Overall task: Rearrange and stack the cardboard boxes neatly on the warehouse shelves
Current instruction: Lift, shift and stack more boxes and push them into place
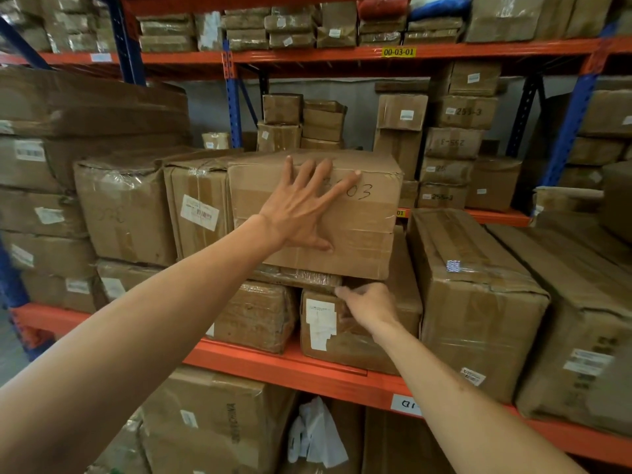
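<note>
In the middle of the frame, the left hand (pixel 301 213) presses flat, fingers spread wide, holding nothing, on the top box (pixel 355 234). The right hand (pixel 371 307) curls on the lower box (pixel 328 340); its grip cannot be told. Best push slowly, keeping the box straight.

Single head-worn wide-angle view, facing forward and slightly down at the orange shelf (pixel 280 366) from close range, both forearms reaching in from the bottom edge; stacked boxes (pixel 472 295) filling the frame.

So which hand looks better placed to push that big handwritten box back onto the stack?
Probably the left hand: it lies open and flat against the big box front. The right hand sits lower, fingers curled at the labelled box beneath.
</note>
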Demonstrator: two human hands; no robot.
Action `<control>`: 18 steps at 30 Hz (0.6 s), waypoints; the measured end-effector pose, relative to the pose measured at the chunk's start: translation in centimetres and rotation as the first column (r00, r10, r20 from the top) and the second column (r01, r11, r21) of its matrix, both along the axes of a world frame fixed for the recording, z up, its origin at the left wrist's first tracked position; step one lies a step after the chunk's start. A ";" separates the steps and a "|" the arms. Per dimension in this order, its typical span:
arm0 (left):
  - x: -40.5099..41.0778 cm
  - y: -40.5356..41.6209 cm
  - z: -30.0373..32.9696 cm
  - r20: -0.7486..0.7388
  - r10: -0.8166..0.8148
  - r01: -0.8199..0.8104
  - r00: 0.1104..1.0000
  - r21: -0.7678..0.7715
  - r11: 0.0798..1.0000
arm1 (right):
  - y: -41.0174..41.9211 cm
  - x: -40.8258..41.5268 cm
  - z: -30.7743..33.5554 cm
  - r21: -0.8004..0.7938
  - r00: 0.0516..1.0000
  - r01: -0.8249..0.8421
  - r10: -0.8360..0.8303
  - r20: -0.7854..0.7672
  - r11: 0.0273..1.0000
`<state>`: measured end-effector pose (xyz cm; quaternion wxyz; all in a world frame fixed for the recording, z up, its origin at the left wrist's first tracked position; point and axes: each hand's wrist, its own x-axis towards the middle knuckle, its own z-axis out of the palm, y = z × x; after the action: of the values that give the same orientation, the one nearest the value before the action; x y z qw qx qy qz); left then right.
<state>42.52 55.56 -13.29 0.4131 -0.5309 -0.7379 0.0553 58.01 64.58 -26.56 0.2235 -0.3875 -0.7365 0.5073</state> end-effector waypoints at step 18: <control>-3.8 -5.8 -0.7 0.686 -0.670 -0.511 0.284 0.699 0.500 | 3.0 2.3 10.2 -0.570 0.838 -0.089 -0.248 -0.486 0.817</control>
<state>38.70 49.80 -14.04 0.0876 -0.2088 -0.7039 -0.6732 60.31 67.63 -16.33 0.3169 -0.3093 -0.4388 0.7819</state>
